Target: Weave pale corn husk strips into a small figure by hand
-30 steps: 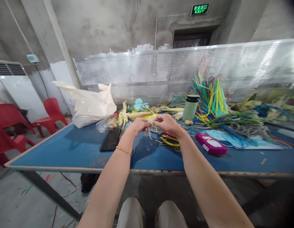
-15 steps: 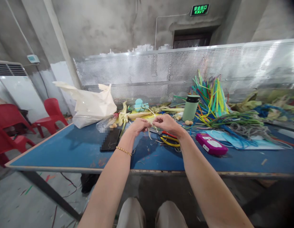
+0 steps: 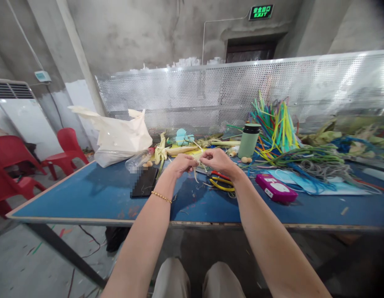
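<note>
Over the middle of the blue table, my left hand (image 3: 182, 164) is closed in a pinch on a pale corn husk (image 3: 196, 174), whose thin ends hang below the fingers. Close beside it, my right hand (image 3: 219, 160) is also closed, its thumb and fingertips pinching the other side of the husk. The fingers cover most of the piece. Just below my right hand lie scissors with red handles (image 3: 221, 176) and a tool with yellow handles (image 3: 222, 184). Behind the hands are more corn husks (image 3: 182, 150) on something yellow.
A white plastic bag (image 3: 120, 138), a clear bottle (image 3: 138, 160) and a black flat object (image 3: 145, 182) are to the left. On the right stand a green flask (image 3: 249, 140) and colourful strips (image 3: 280, 128), with wooden balls (image 3: 246, 159), a purple box (image 3: 276, 188) and tangled cords (image 3: 322, 167).
Both hands hold nearly the same place and grip on the husk. Only slight finger movement shows; the things on the table have not moved.
</note>
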`<act>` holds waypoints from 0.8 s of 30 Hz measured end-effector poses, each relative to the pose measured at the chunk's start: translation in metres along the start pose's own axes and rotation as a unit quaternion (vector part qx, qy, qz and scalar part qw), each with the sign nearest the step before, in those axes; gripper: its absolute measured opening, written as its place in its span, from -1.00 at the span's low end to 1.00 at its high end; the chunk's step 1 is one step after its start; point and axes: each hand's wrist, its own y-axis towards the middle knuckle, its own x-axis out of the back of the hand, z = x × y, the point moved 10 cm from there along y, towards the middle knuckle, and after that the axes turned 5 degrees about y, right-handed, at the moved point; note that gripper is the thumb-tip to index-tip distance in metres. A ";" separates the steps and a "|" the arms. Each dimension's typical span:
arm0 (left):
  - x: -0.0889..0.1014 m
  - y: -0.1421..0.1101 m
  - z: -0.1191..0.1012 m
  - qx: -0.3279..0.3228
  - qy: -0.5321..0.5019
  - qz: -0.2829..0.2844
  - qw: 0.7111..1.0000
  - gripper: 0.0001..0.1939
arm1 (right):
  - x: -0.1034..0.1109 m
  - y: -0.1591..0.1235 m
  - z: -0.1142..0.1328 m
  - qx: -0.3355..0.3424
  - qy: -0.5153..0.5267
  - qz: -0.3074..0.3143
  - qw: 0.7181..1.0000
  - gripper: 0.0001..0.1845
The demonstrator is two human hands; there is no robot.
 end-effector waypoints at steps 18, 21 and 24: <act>0.005 0.001 0.002 0.009 0.023 -0.013 1.000 -0.75 | 0.006 0.001 0.001 0.003 -0.037 -0.027 0.999 -0.82; 0.007 0.002 0.002 0.004 0.035 -0.023 0.999 -0.76 | 0.005 0.001 0.000 0.001 -0.027 -0.027 0.999 -0.81; 0.008 0.002 0.001 0.000 0.032 -0.027 0.999 -0.76 | 0.005 0.001 0.001 -0.003 -0.023 -0.030 0.999 -0.81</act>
